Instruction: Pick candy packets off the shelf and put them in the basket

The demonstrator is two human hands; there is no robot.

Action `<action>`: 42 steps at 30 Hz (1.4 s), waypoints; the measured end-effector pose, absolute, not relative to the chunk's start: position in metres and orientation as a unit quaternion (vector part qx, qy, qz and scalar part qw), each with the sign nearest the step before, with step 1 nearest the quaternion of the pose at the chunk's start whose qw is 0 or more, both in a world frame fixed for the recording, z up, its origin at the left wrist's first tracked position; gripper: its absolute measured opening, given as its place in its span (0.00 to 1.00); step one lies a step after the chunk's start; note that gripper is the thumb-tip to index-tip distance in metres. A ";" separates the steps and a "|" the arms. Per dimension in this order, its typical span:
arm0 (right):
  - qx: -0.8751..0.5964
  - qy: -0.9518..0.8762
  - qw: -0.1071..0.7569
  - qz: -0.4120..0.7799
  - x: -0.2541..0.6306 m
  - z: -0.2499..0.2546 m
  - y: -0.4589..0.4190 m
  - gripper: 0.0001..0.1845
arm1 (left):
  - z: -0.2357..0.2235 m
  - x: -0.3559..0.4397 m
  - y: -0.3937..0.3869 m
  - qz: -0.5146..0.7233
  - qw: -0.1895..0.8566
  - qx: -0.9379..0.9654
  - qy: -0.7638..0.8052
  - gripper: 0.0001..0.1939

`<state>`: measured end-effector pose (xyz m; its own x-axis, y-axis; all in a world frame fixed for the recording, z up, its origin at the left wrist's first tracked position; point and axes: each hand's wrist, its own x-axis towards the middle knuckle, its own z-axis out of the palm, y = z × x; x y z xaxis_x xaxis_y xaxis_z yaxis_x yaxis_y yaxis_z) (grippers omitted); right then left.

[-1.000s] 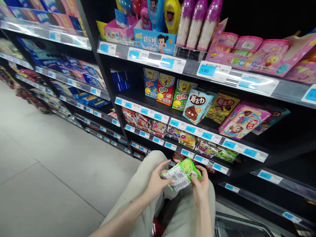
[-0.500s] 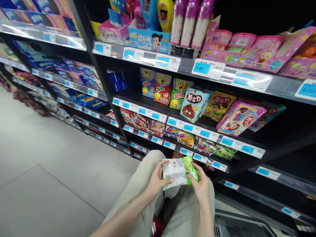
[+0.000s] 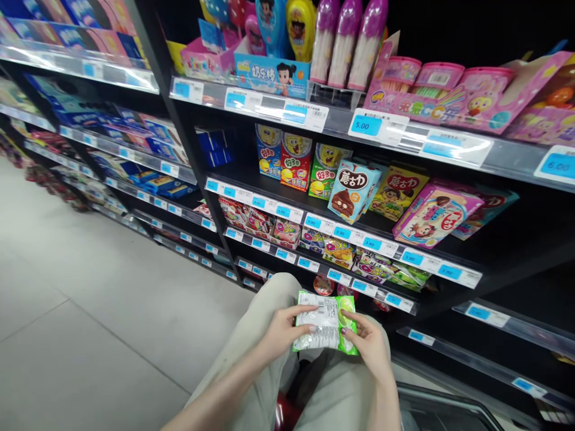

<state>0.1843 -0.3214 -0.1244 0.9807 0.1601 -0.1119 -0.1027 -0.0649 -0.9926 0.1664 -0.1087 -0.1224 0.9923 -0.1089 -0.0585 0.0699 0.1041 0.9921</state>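
You've got 1 green-and-white packet (image 3: 329,326) held up between your knees (image 3: 279,293)!
Your left hand (image 3: 283,329) grips its left end, your right hand (image 3: 371,342) the green right end; pinch lightly, evenly, so the printed back lies flat toward you. Its long axis runs side to side, green end pointing right, snack shelf (image 3: 245,170) beyond.

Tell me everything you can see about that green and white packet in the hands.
The packet is a roughly rectangular, glossy pouch that looks like plastic film. A white panel of small print, too fine to read, faces the camera; the right end is bright green with a partly covered, pale green round picture. It is slightly wrinkled, held above the lap, with the left hand gripping its white end and the right hand its green end.
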 end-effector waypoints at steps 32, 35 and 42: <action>-0.824 -0.024 0.567 0.012 0.173 -0.098 -0.306 0.16 | -0.106 0.162 -0.104 0.043 0.686 0.724 0.060 0.10; -0.817 -0.016 0.576 0.010 0.172 -0.099 -0.306 0.17 | -0.102 0.163 -0.103 0.031 0.694 0.715 0.076 0.11; -0.808 -0.028 0.588 0.032 0.170 -0.094 -0.305 0.15 | -0.104 0.163 -0.103 0.034 0.717 0.690 0.091 0.11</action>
<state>0.1702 -0.3055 -0.0941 0.9963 0.0840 -0.0191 0.0077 -0.3074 -0.9516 0.1625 -0.1033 -0.1042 0.9810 0.1748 -0.0838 0.0770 0.0455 0.9960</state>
